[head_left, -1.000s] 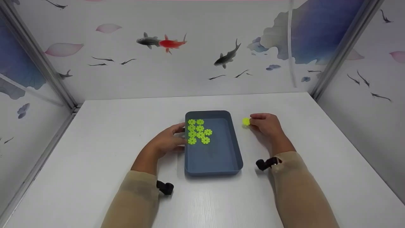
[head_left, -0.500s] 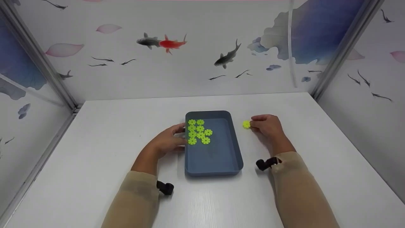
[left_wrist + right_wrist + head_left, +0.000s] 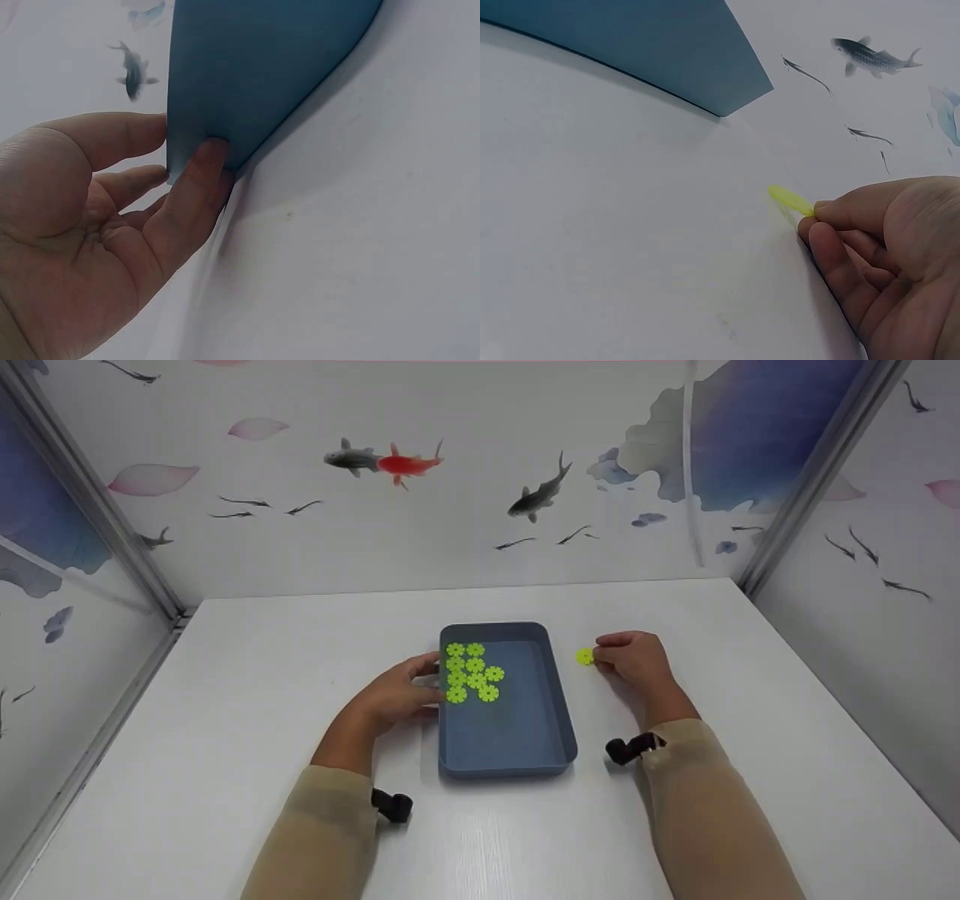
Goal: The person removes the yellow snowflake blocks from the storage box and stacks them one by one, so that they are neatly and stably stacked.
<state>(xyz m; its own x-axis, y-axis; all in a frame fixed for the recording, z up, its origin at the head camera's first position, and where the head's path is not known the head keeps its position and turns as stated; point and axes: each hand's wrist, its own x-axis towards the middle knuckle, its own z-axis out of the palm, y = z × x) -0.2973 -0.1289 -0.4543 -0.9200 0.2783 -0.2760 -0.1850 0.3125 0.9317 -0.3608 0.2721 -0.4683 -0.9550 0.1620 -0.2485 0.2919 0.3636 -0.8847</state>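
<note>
A blue-grey rectangular tray (image 3: pixel 517 735) stands on the table, with several yellow-green notched plastic discs (image 3: pixel 475 680) lying flat in rows at its far left. Against the tray's outer left wall my left hand (image 3: pixel 397 694) rests its fingertips, its fingers bent only a little. The left wrist view shows those fingertips (image 3: pixel 210 154) touching the blue side wall. Right of the tray, my right hand (image 3: pixel 636 660) pinches one more yellow-green notched disc (image 3: pixel 790 199) by its edge between thumb and fingers. That disc is apart from the tray, just above the table, seen nearly edge-on in the right wrist view.
The white table (image 3: pixel 225 720) extends around the tray on all sides. White panels with painted fish (image 3: pixel 409 463) enclose the back and both sides, joined by metal corner posts (image 3: pixel 817 480). Small black wrist cameras (image 3: pixel 394 807) sit at both sleeves.
The disc in my right hand has come slightly nearer and tilted to a different angle, with the hand shifting barely. My left hand, the tray and its discs stay put.
</note>
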